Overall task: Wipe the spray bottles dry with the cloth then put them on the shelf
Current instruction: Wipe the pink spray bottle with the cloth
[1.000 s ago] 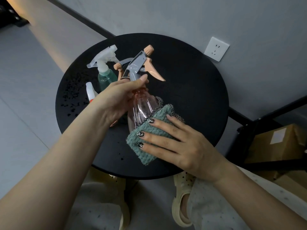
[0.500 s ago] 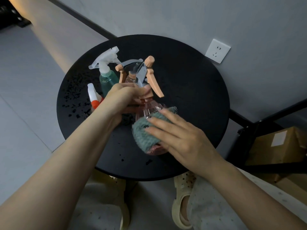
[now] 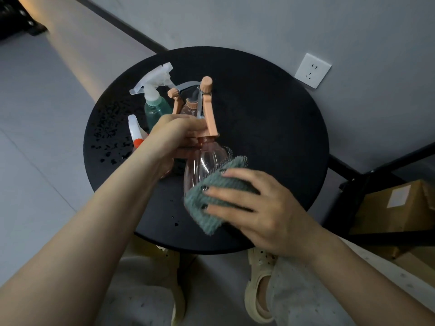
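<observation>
Person standing over small round black table point(image 3: 270, 128), w/ wall socket point(image 3: 312, 70) behind it. Left hand point(image 3: 175, 137) closed round neck of pink clear spray bottle point(image 3: 204, 165), just under its orange trigger head; bottle held up off the table, not resting. Right hand point(image 3: 254, 205) pressed flat-ish over teal cloth point(image 3: 204, 208), fingers curled, cloth wrapped round lower body & base of bottle. Bottle's long axis runs from nozzle end, far side & up, down toward the person, base tilted to their right; so base end sits in right hand, neck end in left. Right hand is the nearer one to the wet part left to do, by my reading. Still on table, behind left hand: green bottle w/ white trigger point(image 3: 154, 102), a 2nd pink bottle w/ orange trigger point(image 3: 188, 107), & a small white-and-orange one point(image 3: 136, 130), mostly hidden by the wrist. Water drops scattered on table's left side point(image 3: 106, 140). Dark shelf frame point(image 3: 376, 175) off to the person's right, cardboard box point(image 3: 397, 208) on it, well apart from table. Judgement: wiping of the 1st bottle under way, none visibly shelved; next move prob. turns on twisting bottle about that long axis inside the cloth, then carrying rightward to shelf.
</observation>
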### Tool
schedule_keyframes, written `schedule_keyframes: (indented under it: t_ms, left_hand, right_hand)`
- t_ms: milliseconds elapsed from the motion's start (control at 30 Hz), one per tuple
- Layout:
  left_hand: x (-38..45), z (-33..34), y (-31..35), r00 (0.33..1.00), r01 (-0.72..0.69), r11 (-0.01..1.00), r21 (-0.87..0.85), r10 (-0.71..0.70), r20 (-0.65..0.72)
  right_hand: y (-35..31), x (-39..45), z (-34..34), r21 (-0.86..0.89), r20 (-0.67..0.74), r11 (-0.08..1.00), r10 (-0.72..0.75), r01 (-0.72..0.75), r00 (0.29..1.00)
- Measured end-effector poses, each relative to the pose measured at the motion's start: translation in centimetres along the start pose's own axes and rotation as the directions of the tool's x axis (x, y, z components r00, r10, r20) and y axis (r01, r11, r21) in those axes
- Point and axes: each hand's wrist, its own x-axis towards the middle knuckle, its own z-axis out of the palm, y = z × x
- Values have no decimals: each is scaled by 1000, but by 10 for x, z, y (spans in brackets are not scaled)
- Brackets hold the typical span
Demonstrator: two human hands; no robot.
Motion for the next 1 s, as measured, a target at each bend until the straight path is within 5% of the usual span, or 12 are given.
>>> schedule_keyframes:
  t_ms: [167,333,467,533,700,833,1000]
  left_hand:
    - [-1,-1,1,1000,-2,1000,24,2,17]
    - [4,2,-7,999,-18,990,141,14,28]
    - [7,6,-13,998,-28,974,223,14,65]
    - [8,6,-13,998,-24,977,214,12,57]
    - [7,2,-12,999,-28,987,159,21,44]
    - [5,-1,-7,999,-34,989,142,31,23]
    - [10,1,-10,999,-28,988,154,24,23]
  right_hand:
    - [-1,-2,2,-44,34,995,-87,89,996]
    - [3,2,3,138,-46,976,179,-171,983]
    - [9,8,4,374,-81,828,477,-417,875]
    - [8,9,4,430,-64,791,509,-436,859]
    - [3,6,-1,159,-11,971,181,-177,983]
    - [-3,3,3,-35,47,993,-107,108,993]
    - [-5,3,5,-17,11,997,-76,76,997]
